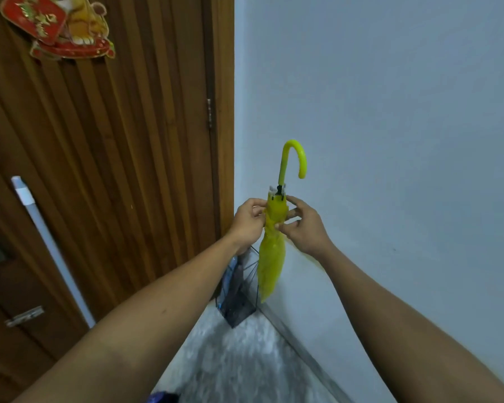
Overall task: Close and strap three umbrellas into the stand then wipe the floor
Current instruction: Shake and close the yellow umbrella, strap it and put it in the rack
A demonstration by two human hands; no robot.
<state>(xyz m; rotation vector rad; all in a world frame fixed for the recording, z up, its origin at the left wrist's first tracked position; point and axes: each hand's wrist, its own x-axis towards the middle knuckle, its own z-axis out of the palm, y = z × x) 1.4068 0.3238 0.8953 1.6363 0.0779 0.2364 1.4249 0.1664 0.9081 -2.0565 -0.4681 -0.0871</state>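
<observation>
A closed yellow umbrella point(269, 266) with a curved yellow-green handle hangs upright, tip down, in front of the wall corner. My left hand point(246, 222) grips the folded canopy near its top from the left. On the other side, my right hand point(301, 225) pinches the same part with fingers and thumb. Below and behind the umbrella a dark wire umbrella stand point(239, 298) sits on the floor in the corner, with something blue point(227, 283) inside it. The umbrella's tip hovers just above the stand's right edge.
A ribbed wooden door point(114, 141) with a red and gold decoration point(56, 27) fills the left. A white pole point(50, 245) leans against it. A pale blue wall point(390, 141) is on the right. The grey speckled floor point(239, 362) runs between them.
</observation>
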